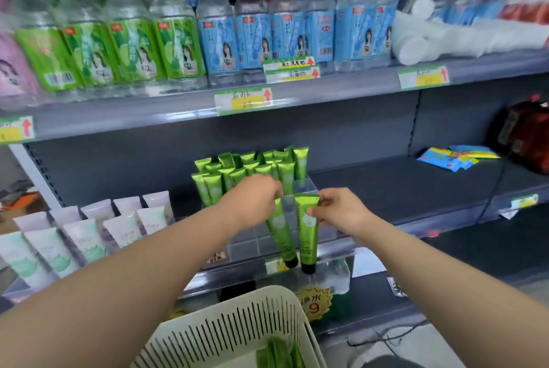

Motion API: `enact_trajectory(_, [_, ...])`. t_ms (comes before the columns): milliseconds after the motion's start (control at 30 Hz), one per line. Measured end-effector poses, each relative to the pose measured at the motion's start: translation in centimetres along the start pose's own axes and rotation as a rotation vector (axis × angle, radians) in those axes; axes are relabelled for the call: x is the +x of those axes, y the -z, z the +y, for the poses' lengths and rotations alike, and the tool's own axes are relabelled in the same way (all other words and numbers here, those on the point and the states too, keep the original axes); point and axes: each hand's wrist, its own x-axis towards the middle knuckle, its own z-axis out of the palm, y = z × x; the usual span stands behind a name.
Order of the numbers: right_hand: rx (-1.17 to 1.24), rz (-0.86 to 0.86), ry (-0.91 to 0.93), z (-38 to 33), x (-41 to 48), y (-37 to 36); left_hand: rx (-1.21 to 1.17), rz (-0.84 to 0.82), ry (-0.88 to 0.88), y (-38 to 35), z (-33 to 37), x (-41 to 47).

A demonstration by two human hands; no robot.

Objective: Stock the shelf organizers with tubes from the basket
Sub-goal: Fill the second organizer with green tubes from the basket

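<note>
Two green tubes hang cap-down over the front of a clear shelf organizer (309, 186). My left hand (255, 201) pinches the flat top of the left tube (283, 234). Just to its right, the other tube (307, 236) is held at its top end by my right hand (338, 213). Several more green tubes (252, 168) stand upright in the organizer's back rows. Below, a cream slotted basket (237, 332) holds a few green tubes (279, 352).
Pale white and pink tubes (89, 234) fill an organizer at the left. Bottles (178, 34) crowd the upper shelf, with price tags (243, 100) on its edge. Blue packets (454, 156) and a dark red package (525, 132) lie on the right part of the shelf.
</note>
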Motion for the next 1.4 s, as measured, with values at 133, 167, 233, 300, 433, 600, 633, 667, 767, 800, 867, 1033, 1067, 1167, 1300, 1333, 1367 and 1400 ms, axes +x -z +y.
enact_trajectory(133, [-0.008,0.039,0.048,-0.8,1.5,1.8,0.011,0.071,-0.028,0.7,0.2,2.8])
enact_trajectory(167, [0.001,0.057,0.059,-1.0,1.9,2.3,0.014,0.085,-0.03,0.8,0.2,3.5])
enact_trajectory(233, [0.029,0.081,0.074,-1.2,2.8,3.0,0.019,0.113,-0.027,1.0,0.2,4.8])
enact_trajectory(300, [0.044,0.107,0.09,-1.3,3.9,3.5,0.014,0.14,-0.009,1.1,0.1,6.1])
enact_trajectory(433, [0.088,0.137,0.105,-1.5,6.1,4.3,0.002,0.158,0.008,0.8,-0.5,8.6])
enact_trajectory(600, [0.074,0.18,0.097,-1.2,8.6,5.0,0.008,0.177,0.008,0.6,-0.8,11.8])
enact_trajectory(633, [0.083,0.187,0.097,-0.9,9.5,5.1,0.001,0.173,0.012,0.4,-1.0,12.7])
enact_trajectory(667, [0.089,0.192,0.101,-0.8,10.0,5.3,-0.003,0.175,0.011,0.2,-1.1,13.4])
enact_trajectory(767, [0.083,0.192,0.118,-0.7,11.0,5.6,0.009,0.18,-0.009,0.0,-1.3,14.9])
enact_trajectory(800, [0.078,0.19,0.119,-0.6,11.6,5.8,0.013,0.184,-0.013,-0.2,-1.5,15.5])
enact_trajectory(867, [0.059,0.196,0.121,-0.3,12.8,5.9,0.021,0.19,-0.013,-0.6,-1.9,16.7])
enact_trajectory(1033, [0.046,0.222,0.132,1.0,15.6,5.6,0.028,0.218,-0.016,-1.7,-2.8,19.0])
enact_trajectory(1067, [0.042,0.225,0.133,1.3,16.1,5.5,0.034,0.22,-0.017,-2.1,-2.9,19.4])
enact_trajectory(1167, [0.036,0.228,0.135,2.1,17.3,5.1,0.048,0.226,-0.023,-3.1,-3.5,20.4])
enact_trajectory(1300, [0.052,0.215,0.154,2.7,18.5,4.7,0.072,0.235,-0.028,-4.3,-4.1,21.2])
enact_trajectory(1333, [0.055,0.21,0.159,2.9,18.7,4.6,0.073,0.227,-0.027,-4.7,-4.2,21.3])
enact_trajectory(1367, [0.054,0.205,0.16,3.1,18.9,4.4,0.072,0.219,-0.027,-5.0,-4.3,21.5])
enact_trajectory(1400, [0.051,0.198,0.158,3.4,19.1,4.2,0.071,0.21,-0.025,-5.4,-4.4,21.6])
